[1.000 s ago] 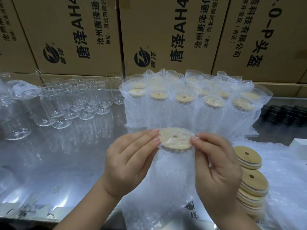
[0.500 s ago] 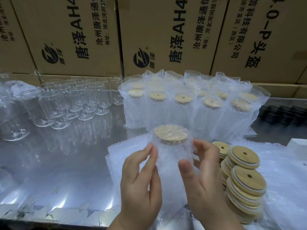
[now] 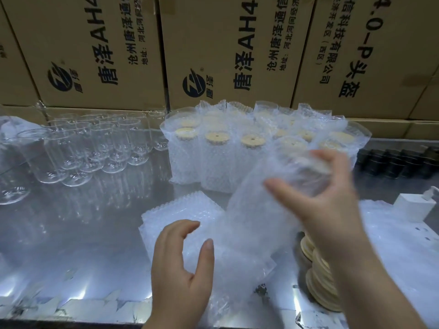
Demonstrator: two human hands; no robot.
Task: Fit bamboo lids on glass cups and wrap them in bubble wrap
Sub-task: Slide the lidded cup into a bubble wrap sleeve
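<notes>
Shiny steel tabletop point(image 3: 71, 233) carries a batch of bubble-wrapped, bamboo-lidded glass cups point(image 3: 213, 160) — before it the right hand point(image 3: 327, 205) grips one more wrapped cup point(image 3: 273, 198), left hand point(image 3: 180, 269) slack, empty — bare clear glasses point(image 3: 95, 143) to its left wait unlidded.

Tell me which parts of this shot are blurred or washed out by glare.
In the head view, the right hand and the wrapped cup it grips are smeared by motion blur, while the left hand looks sharper. Also in the head view, white glare patches sit on the metal table near its front edge, and the wide angle makes the cardboard boxes lean.
</notes>
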